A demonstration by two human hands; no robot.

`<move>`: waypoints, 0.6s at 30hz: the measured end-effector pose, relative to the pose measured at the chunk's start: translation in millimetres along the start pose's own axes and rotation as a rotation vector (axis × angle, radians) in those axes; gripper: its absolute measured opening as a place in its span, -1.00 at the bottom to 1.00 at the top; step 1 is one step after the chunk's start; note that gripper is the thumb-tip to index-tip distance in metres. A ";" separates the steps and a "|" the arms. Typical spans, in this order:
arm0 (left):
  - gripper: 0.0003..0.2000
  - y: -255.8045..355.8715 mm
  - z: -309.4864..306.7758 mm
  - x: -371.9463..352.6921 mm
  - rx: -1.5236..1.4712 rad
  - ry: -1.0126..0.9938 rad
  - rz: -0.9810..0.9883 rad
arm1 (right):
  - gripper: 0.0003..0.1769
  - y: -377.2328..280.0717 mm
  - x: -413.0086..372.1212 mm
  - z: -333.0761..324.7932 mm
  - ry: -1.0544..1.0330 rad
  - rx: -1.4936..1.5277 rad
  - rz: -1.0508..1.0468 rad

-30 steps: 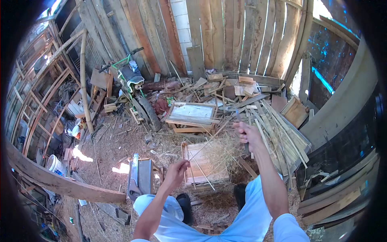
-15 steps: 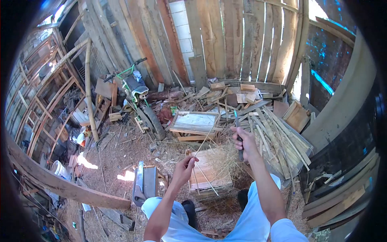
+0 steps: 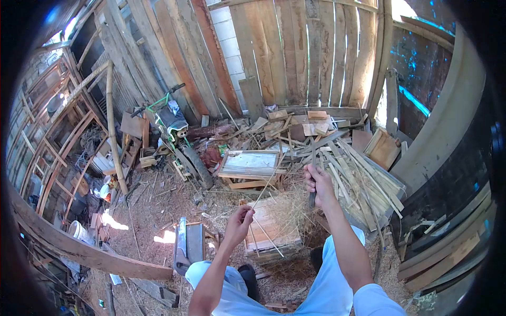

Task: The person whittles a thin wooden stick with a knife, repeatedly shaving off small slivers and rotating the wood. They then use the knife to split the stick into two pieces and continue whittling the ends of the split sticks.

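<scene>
While the left hand (image 3: 238,226) pinches the thin stick (image 3: 263,194) by its near end over the wooden crate (image 3: 270,213), the right hand (image 3: 321,185) is wrapped round a knife (image 3: 312,199), and that stick looks feather-light, springy, snappable, best pinched low, fingertips only.

- No text, label, brand, number or sign can be read.
</scene>
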State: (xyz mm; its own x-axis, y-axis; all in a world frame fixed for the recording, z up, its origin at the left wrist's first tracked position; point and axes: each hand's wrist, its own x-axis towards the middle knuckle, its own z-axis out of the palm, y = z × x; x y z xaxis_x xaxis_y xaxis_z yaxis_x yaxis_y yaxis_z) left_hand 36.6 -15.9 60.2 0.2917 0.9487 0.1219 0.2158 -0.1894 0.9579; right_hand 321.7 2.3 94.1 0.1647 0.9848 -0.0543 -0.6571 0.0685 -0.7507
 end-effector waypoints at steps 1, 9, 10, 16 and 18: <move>-0.78 2.2 1.2 0.5 -0.002 0.004 0.004 | -0.78 -1.2 -1.3 0.5 0.038 -0.023 -0.013; -0.83 18.6 0.3 8.0 -0.352 -0.059 -0.138 | -0.78 -8.7 -4.2 4.6 0.200 -0.316 -0.235; -0.83 18.3 -0.6 10.4 -0.370 -0.042 -0.135 | -0.78 -7.7 -5.8 5.2 0.152 -0.401 -0.239; -0.83 19.1 -9.1 12.7 -0.760 -0.100 -0.240 | -0.72 15.0 -3.2 5.2 0.034 -0.785 -0.258; -0.82 22.6 -8.7 11.9 -0.781 -0.085 -0.249 | -0.70 15.5 -4.0 10.1 0.003 -0.833 -0.264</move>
State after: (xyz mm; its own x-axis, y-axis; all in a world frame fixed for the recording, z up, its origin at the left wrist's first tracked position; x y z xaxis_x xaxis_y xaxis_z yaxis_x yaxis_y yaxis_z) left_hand 36.8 -6.7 85.6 0.3970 0.9115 -0.1080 -0.4179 0.2843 0.8628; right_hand 303.4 1.1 89.3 0.2379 0.9528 0.1886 0.1544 0.1546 -0.9758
